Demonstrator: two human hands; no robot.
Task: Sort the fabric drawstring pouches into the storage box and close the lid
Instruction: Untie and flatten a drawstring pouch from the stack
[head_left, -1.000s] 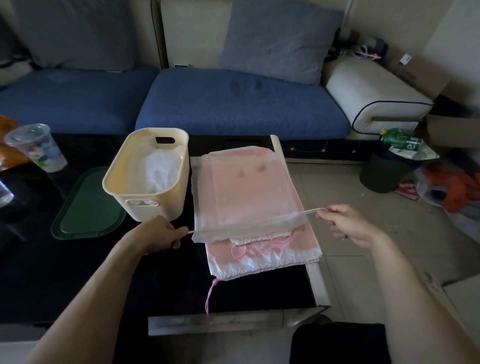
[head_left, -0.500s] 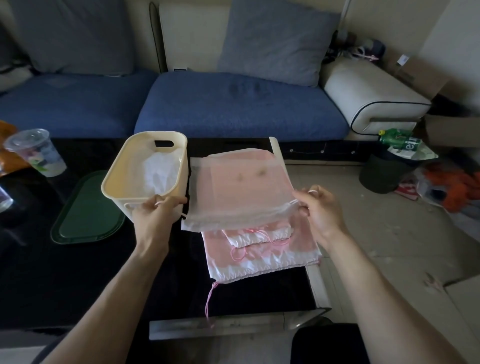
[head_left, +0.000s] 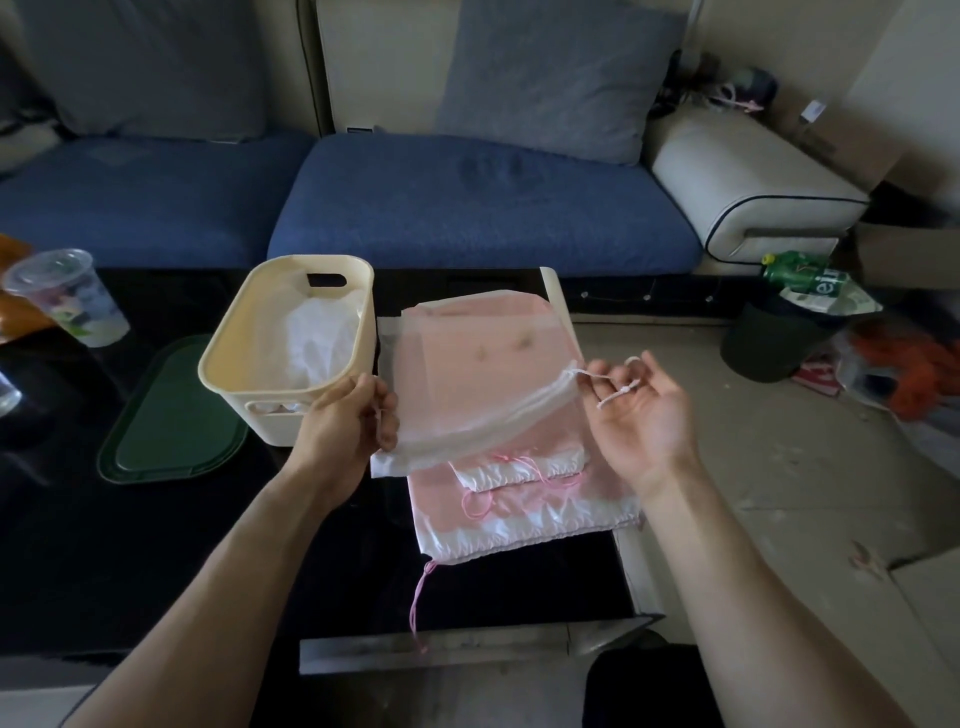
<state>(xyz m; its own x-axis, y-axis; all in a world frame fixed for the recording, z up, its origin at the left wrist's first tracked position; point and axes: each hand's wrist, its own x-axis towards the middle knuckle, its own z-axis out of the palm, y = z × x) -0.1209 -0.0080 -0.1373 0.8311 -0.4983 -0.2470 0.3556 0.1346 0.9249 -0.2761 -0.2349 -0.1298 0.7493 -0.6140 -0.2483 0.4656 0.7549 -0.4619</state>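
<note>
Sheer white pouch (head_left: 467, 379) held up over the pile on the black counter (head_left: 130, 545), its corded mouth toward the person. Left hand (head_left: 345, 423) pinches the pouch's left edge between thumb and fingers, just beside the storage box (head_left: 291, 338). Right hand (head_left: 641, 410) palm up, fingers loosely spread; the white drawstring (head_left: 613, 387) runs from the pouch's right corner and lies across the fingers, knot on the palm side. Whether any finger pinches the cord cannot be told.

Under the sheer pouch: a small white pouch (head_left: 519, 470) with pink cord, lying on a larger pink-and-white pouch (head_left: 524, 514) whose pink cord trails toward the counter's near edge.

Storage box cream, open, white fabric (head_left: 317, 345) inside. Green lid (head_left: 171, 421) flat on counter, touching the box's left. Plastic cup (head_left: 67, 296) further left. Blue sofa (head_left: 467, 202) behind.
</note>
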